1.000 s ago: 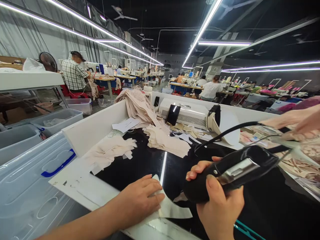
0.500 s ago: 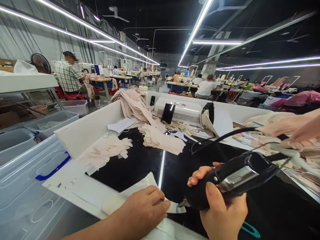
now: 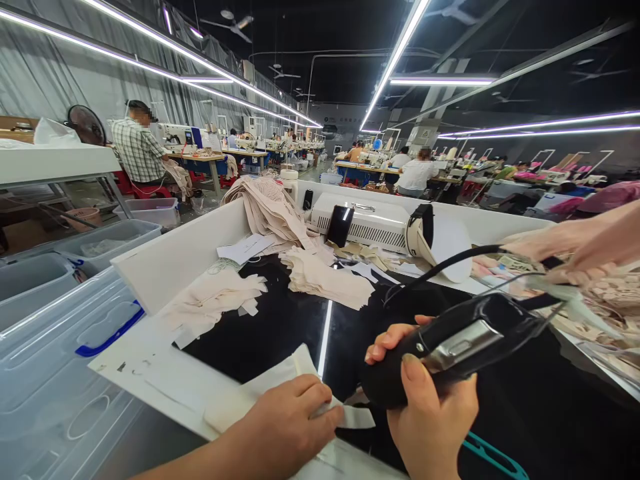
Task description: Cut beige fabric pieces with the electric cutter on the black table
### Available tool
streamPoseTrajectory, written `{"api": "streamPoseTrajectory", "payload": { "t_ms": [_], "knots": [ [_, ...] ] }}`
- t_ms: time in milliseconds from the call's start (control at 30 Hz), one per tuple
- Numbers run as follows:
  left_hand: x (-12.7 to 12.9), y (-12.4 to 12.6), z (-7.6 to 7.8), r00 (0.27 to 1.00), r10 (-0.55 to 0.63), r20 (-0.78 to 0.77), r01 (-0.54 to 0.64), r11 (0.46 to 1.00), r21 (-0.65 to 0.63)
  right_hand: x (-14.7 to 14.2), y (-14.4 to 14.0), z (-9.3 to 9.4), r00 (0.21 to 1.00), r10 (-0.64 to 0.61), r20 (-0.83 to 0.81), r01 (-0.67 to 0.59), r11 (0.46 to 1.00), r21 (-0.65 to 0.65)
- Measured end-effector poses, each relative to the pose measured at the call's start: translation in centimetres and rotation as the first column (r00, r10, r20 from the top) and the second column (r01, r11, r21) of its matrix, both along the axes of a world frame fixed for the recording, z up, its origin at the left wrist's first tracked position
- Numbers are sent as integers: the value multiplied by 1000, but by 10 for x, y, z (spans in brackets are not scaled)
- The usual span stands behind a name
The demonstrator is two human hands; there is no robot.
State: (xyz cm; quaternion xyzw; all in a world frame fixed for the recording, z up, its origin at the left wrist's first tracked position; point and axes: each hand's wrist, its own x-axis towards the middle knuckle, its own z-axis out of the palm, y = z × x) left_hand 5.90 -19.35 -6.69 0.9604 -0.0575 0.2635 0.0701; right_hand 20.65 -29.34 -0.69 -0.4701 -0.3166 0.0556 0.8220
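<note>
My right hand [image 3: 430, 413] is wrapped round a black corded hand tool [image 3: 450, 347] with a metal plate on its side. The tool's working tip is mostly hidden behind its rounded front, close to the end of a white fabric strip [image 3: 357, 418]. My left hand [image 3: 293, 417] has its fingers curled and pressed onto that strip at the near edge of the black tabletop [image 3: 280, 320]. Behind the left hand, a wider part of the white fabric [image 3: 273, 377] lies partly on the white border. A teal plastic item [image 3: 495, 457] lies under my right wrist.
Stacks of beige cut fabric [image 3: 327, 280] lie across the table, with more cloth [image 3: 217, 297] to the left. A white vented machine [image 3: 360, 220] and a phone [image 3: 340, 225] stand behind. Another person's hands [image 3: 575, 250] reach in near the tool's cable. Clear bins [image 3: 55, 373] stand left.
My right hand and the tool have moved slightly left; the tip, earlier visible on the strip's end, is now mostly hidden. My left hand stays on the strip.
</note>
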Motion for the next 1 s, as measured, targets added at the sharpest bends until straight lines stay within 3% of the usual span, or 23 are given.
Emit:
{"api": "streamPoseTrajectory", "payload": {
  "t_ms": [167, 367, 600, 767, 1000],
  "knots": [
    [1, -3, 0, 1000, -8, -11, 8, 1000, -5, 2, -2, 0, 1000, 1, 9, -1, 999, -53],
    [2, -5, -3, 994, 83, 73, -81, 996, -22, -2, 6, 3, 1000, -11, 3, 11, 1000, 7],
    [1, 0, -1, 992, 92, 87, -92, 996, -2, -4, 13, 1, 1000, 11, 11, -11, 999, -40],
    [-1, 0, -1, 992, 100, 72, -98, 995, -20, -6, 19, 6, 1000, 1, -20, -1, 1000, 17],
    [-4, 1, 3, 998, 61, 0, -60, 995, -83, -5, 25, 1, 1000, 14, -11, -15, 1000, -20]
  ]
}}
